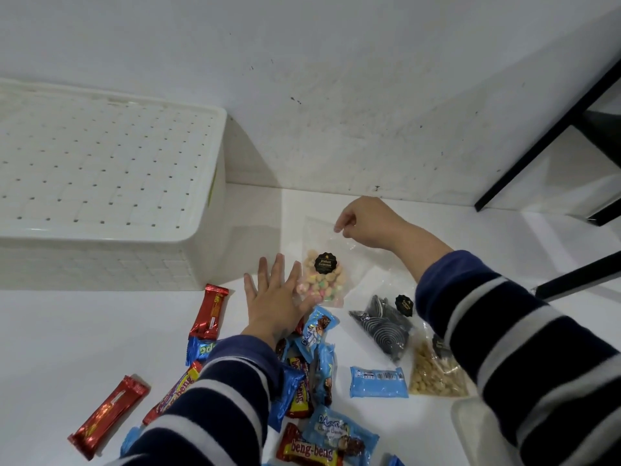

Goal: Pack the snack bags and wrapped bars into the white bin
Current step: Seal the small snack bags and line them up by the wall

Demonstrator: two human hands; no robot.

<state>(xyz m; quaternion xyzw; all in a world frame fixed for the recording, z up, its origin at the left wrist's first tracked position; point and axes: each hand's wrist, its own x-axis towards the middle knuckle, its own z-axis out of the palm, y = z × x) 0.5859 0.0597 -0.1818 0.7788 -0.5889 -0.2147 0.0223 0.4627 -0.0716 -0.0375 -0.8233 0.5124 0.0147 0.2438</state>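
Note:
The white bin (201,230) stands at the left, against the wall, covered by a perforated lid. My right hand (366,223) pinches the top corner of a clear bag of pastel biscuits (324,277) with a black round label. My left hand (279,297) is flat and open, its fingers spread against the bag's left lower side. A bag of dark round cookies (383,327) and a bag of pale nuts (433,375) lie to the right. Red bars (210,311) (107,415) and several blue and red wrapped bars (322,375) are scattered on the white floor in front.
A white wall runs behind the bin. Black furniture legs (544,136) slant at the upper right. A translucent container's corner (470,428) shows at the lower right. My striped sleeves cover part of the pile.

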